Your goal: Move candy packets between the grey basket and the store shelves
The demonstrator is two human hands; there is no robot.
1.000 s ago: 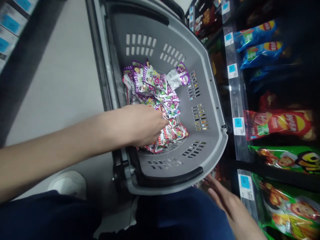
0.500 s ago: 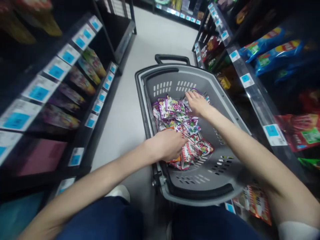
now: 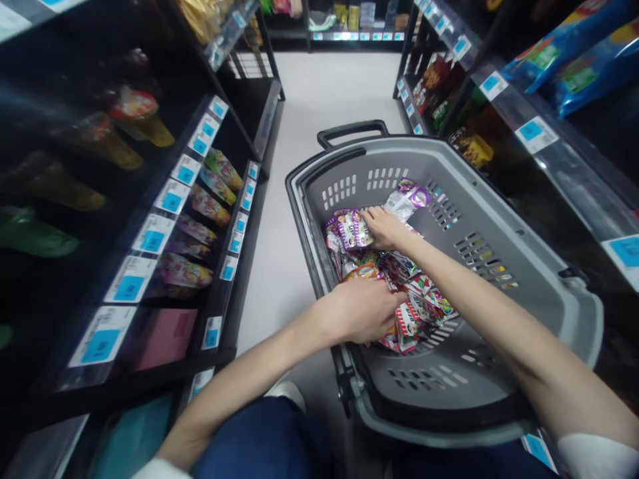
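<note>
A grey shopping basket [image 3: 499, 219] with slotted walls stands in front of me, holding a heap of small, shiny snack packets. Over the near left part of the heap my left hand [image 3: 367, 309] is closed, its fingertips at a red-striped snack packet [image 3: 410, 318]. An orange packet [image 3: 363, 271] shows just behind its knuckles. Farther in, my right hand [image 3: 385, 228] has its fingers curled over the edge of a purple-and-white snack packet [image 3: 351, 229]. Another purple-and-silver packet [image 3: 408, 198] lies beyond that hand, against the back of the basket. The fingertips are partly hidden among the packets.
Shelves with blue-and-white price tags [image 3: 128, 287] run along the left, holding bagged snacks [image 3: 184, 271]. On the right, a shelf carries blue bags [image 3: 549, 53]. The pale aisle floor [image 3: 344, 83] leads to a far shelf [image 3: 359, 36]. The basket's black handle [image 3: 354, 133] sticks out at its far end.
The view has shifted, so the basket sits lower and farther right. My right hand has moved from the basket's far right side leftward onto the purple-and-white packet. My left hand stays at the heap.
</note>
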